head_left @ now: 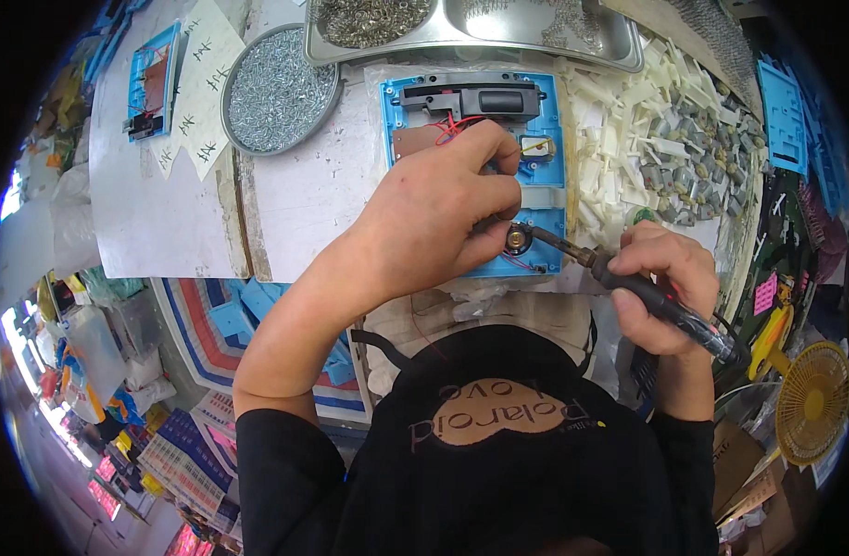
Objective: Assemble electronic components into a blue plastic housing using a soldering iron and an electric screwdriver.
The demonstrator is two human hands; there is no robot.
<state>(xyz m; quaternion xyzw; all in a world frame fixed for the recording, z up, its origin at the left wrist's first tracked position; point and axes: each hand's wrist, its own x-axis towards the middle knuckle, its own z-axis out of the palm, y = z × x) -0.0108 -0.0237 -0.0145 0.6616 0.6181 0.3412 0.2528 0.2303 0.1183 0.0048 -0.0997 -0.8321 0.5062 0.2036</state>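
Observation:
A blue plastic housing (556,102) lies in front of me, fitted with a black module (480,98), red wires (454,127), a brown board (415,140) and a small white part with a yellow strip (537,146). My left hand (447,199) is closed over the middle of the housing, thumb and fingers drawn together; whatever they pinch is hidden. Near its thumb sits a small round speaker-like part (518,239). My right hand (670,278) grips a soldering iron (660,301) by its black handle. The iron's tip reaches to the edge of the round part.
To the right, white plastic pieces (610,139) and grey parts (693,162) are heaped. Behind the housing stands a metal tray (489,46) of small springs. A round dish (281,88) of screws and another blue housing (153,82) lie left. A yellow fan (813,403) stands at lower right.

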